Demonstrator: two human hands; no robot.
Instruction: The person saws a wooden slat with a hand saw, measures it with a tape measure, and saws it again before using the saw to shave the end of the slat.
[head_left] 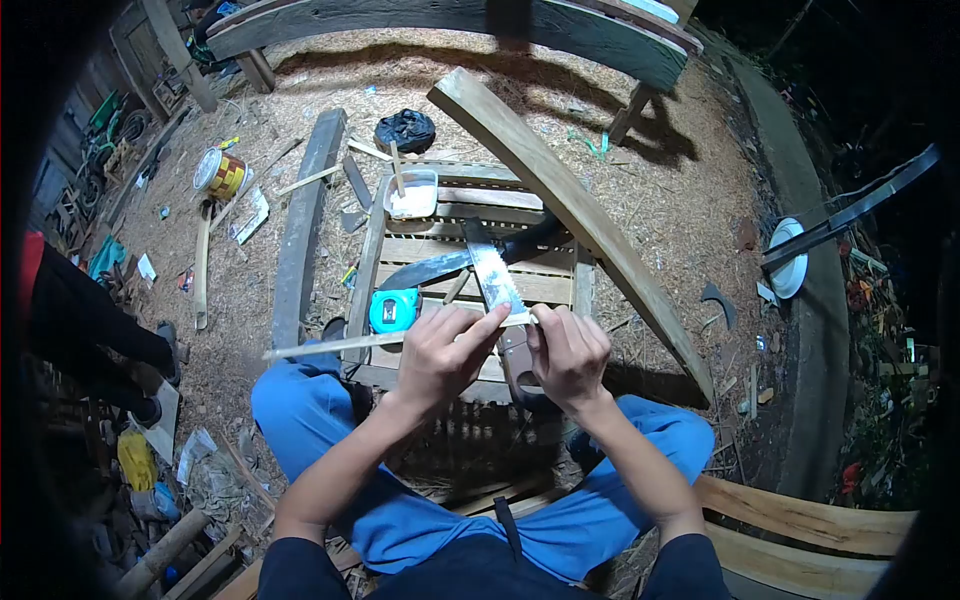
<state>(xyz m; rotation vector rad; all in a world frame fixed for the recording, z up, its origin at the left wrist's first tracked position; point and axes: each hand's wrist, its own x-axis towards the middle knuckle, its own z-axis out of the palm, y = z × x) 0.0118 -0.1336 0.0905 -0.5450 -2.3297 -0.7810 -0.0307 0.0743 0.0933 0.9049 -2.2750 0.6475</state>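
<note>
Head view, with the turquoise tape measure [394,311] as landmark: a nicked finger looks the likeliest trouble, since both hands are right by the saw [490,268], which lies to the tape measure's right on the slatted surface [545,288]; a slip could bring fingertips onto its edge. The thin wooden strip [335,346] crosses the tape measure's near side, its long end jutting out leftward past it; a knock there, or too hard a bend, could twist or snap it. The left hand [438,355], just below and right of the tape measure, is closed around the strip, index finger stretched toward the saw. The right hand [568,352], farther right, pinches the short end, fingers curled. Whether either touches the saw, I cannot tell.
</note>
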